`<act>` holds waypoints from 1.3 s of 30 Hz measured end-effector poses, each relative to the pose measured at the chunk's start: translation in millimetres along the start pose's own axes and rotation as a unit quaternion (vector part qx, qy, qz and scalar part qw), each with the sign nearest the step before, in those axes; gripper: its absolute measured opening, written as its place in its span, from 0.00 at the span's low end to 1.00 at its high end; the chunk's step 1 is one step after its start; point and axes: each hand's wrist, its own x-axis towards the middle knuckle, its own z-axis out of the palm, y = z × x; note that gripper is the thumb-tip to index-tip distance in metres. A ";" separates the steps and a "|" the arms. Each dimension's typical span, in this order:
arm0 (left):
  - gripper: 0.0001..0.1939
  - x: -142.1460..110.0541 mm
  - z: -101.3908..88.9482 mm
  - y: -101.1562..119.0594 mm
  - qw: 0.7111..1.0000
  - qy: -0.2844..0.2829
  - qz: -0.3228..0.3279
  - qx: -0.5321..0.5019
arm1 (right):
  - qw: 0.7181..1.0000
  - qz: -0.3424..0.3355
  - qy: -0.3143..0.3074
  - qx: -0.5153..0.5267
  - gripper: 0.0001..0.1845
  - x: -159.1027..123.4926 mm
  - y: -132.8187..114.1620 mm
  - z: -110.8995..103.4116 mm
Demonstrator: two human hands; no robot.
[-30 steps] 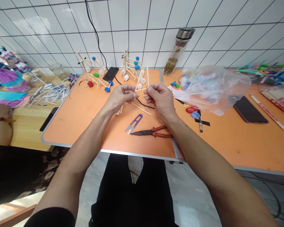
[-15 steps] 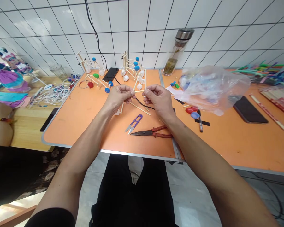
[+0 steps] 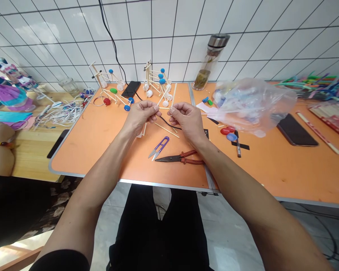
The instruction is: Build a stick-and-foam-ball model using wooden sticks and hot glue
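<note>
Both my hands are raised over the orange table [image 3: 96, 150], fingertips pinched. My left hand [image 3: 144, 114] grips one end of a small frame of thin wooden sticks [image 3: 164, 108], where a slanting stick meets a short crosspiece. At the crosspiece's other end, my right hand [image 3: 188, 119] pinches the joint with a long stick [image 3: 174, 95] that points up and away. More sticks [image 3: 166, 130] extend below the hands; whether they join the frame I cannot tell. Purple thread snips [image 3: 164, 142] and red-handled long-nose pliers [image 3: 183, 157] lie nearer me.
Behind my hands stand two stick models with coloured caps [image 3: 113, 90], [image 3: 155, 77], and a phone [image 3: 131, 89]. A glass bottle [image 3: 203, 71], a plastic bag [image 3: 251, 101], bottle caps [image 3: 231, 137] and another phone [image 3: 296, 131] are to the right. Another person's arm [image 3: 1, 150] rests at left.
The long stick at my right hand has tilted, its upper end leaning further right. Both hands keep their pinch in nearly the same place. The view has shifted slightly.
</note>
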 end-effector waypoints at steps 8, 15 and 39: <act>0.13 -0.2 10.6 -9.6 0.995 -0.008 -0.006 -0.096 | 0.999 0.026 -0.016 0.016 0.24 -2.8 -1.2 6.7; 0.16 -0.4 14.0 -17.3 0.996 0.000 -0.008 -0.086 | 0.999 0.021 -0.037 -0.005 0.22 -0.8 -2.6 3.0; 0.21 13.9 -3.0 -11.7 0.992 0.112 -0.021 -0.059 | 0.823 0.014 -0.137 -0.552 0.03 -17.6 -67.7 -75.1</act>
